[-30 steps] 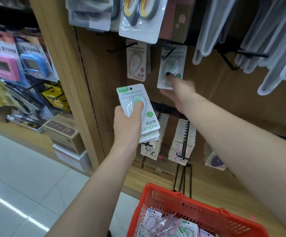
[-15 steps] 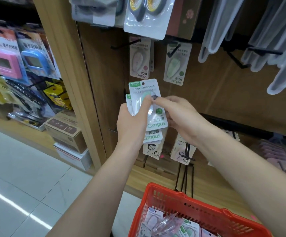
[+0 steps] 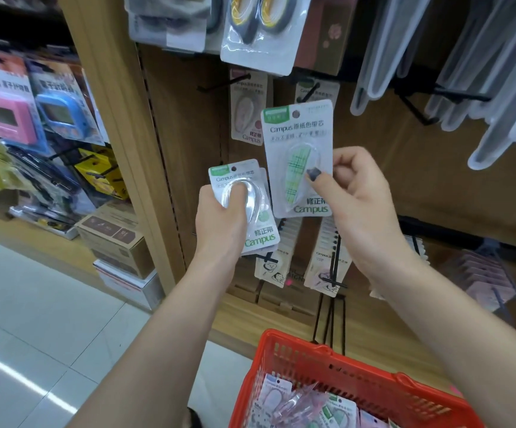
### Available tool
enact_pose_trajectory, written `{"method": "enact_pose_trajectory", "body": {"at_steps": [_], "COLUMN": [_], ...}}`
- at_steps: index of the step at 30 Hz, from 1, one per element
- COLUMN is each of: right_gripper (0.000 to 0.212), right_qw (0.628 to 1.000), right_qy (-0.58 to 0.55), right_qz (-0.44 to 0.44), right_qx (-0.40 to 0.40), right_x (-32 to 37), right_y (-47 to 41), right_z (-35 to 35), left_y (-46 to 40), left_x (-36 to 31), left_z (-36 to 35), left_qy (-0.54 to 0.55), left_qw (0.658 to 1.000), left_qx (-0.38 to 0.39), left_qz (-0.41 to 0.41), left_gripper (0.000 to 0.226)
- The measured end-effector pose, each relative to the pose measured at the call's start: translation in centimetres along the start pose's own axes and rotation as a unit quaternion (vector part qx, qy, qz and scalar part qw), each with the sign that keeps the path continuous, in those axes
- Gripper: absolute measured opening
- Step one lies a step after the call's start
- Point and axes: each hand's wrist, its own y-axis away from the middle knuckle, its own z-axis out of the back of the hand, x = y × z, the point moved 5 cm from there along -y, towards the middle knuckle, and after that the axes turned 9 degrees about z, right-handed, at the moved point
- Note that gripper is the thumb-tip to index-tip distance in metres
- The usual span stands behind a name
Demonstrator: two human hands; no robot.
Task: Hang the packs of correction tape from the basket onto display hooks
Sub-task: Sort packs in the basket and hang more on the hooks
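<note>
**Figure: One pack lifted toward its hook — points of likely failure**

We see the right hand (image 3: 364, 199) pinching a green-plaid pack of correction tape (image 3: 299, 159) by its right edge, upright, just below the right hook (image 3: 310, 89) where a like pack hangs. The left hand (image 3: 222, 220) grips a small stack of packs (image 3: 247, 205); more lie in the red basket (image 3: 374, 384). We judge the edge pinch weak: the card may swivel and its punched hole miss the hook tip, or the pack may drop. The stack could fan and slip.

Single head view looks forward and down, seemingly close to shelving (image 3: 120, 125).
</note>
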Motion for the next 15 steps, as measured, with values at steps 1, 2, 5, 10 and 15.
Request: {"method": "enact_pose_trajectory", "body": {"at_steps": [1, 2, 5, 10, 15], "right_gripper": [0.01, 0.01, 0.013, 0.014, 0.025], "right_qw": [1.0, 1.0, 1.0, 0.998, 0.99], "right_qy": [0.002, 0.005, 0.009, -0.027, -0.013], "right_qz": [0.012, 0.02, 0.022, -0.031, -0.106], "right_qx": [-0.003, -0.007, -0.016, -0.051, -0.096], "right_x": [0.3, 0.6, 0.6, -1.1, -4.0], "right_y": [-0.1, -0.4, -1.1, -1.7, -6.4], "right_z": [-0.1, -0.2, -0.8, -1.7, -2.0], "left_y": [-0.1, 0.0, 0.1, 0.3, 0.2], "left_x": [0.0, -0.1, -0.2, -0.3, -0.1], "left_z": [0.1, 0.2, 0.4, 0.3, 0.4], "left_qy": [0.0, 0.001, -0.003, 0.0, 0.001], "left_qw": [1.0, 1.0, 1.0, 0.999, 0.999], "left_qx": [-0.003, -0.006, -0.014, -0.015, -0.022], "left_qz": [-0.003, -0.006, -0.02, -0.036, -0.034], "left_gripper": [0.017, 0.016, 0.015, 0.015, 0.021]}}
